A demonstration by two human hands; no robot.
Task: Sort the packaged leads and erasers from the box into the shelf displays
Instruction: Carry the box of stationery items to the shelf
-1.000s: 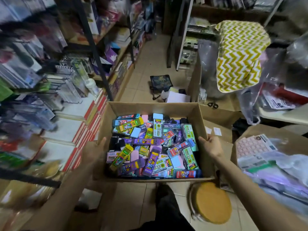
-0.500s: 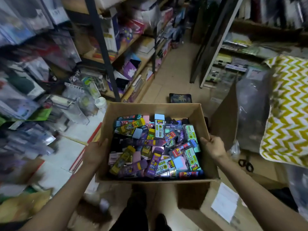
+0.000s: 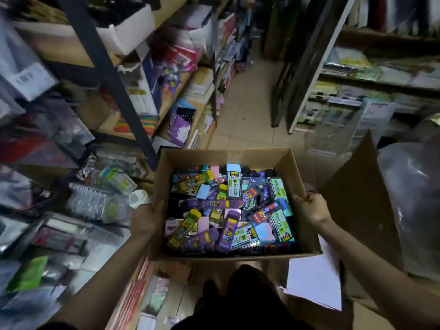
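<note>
Box of brown cardboard, open-topped, is held above the tiled floor of an aisle, with crowded shelves on the left and a second rack on the right. The left grip clasps the box's left wall, thumb over the rim. The right grip curls its fingers over the right rim. Inside lie the packaged leads and erasers, heaped loosely in purple, yellow, blue and pink. A white sheet lies below the right forearm.

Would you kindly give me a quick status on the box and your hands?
Left hand, right hand grip box walls. Box full of packets. Cardboard flap close on right.
</note>
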